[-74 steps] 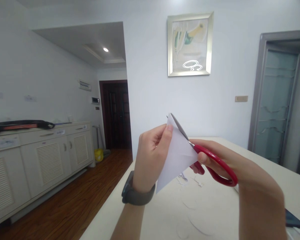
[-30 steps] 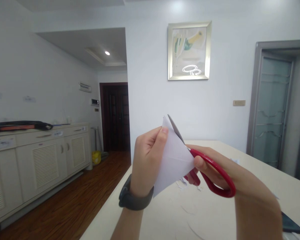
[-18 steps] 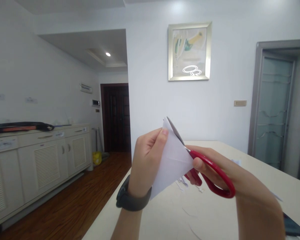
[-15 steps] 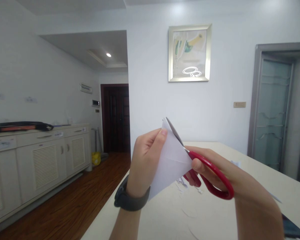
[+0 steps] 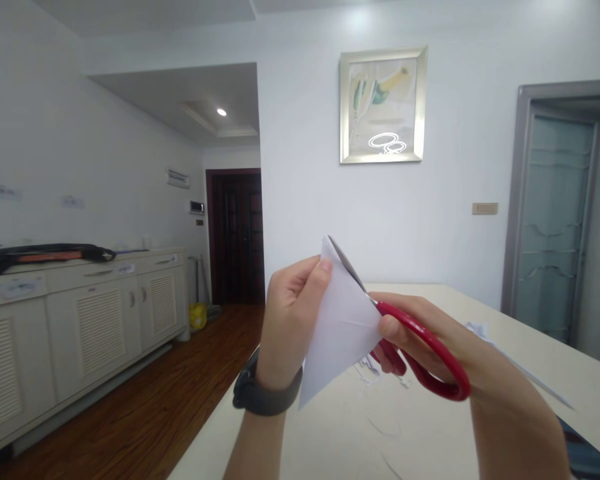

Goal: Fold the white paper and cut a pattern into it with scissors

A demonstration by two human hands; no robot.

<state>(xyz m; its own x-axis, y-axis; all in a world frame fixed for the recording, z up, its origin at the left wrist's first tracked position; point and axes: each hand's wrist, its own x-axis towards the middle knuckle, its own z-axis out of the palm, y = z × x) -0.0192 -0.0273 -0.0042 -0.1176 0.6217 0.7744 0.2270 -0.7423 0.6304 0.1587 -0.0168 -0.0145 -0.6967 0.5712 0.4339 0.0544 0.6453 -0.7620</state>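
A folded piece of white paper (image 5: 337, 333), roughly triangular, is pinched near its top between the thumb and fingers of my left hand (image 5: 293, 313). The wrist below wears a dark band. My right hand (image 5: 420, 333) grips red-handled scissors (image 5: 433, 343), with fingers through the loops. One blade runs along the paper's upper right edge, up to its tip; the other blade is hidden behind the paper. My right thumb lies close to the paper's right corner, and I cannot tell whether it touches.
Beneath my hands is a cream table (image 5: 330, 433) with thin paper scraps (image 5: 367, 370) on it. More white paper (image 5: 525, 373) lies at the right, near a dark flat object (image 5: 587, 450). A cream cabinet (image 5: 105, 320) stands along the left wall.
The view has turned slightly left, so the room sits a little further right. Both hands keep their grips, and the paper and scissors look nearly the same.
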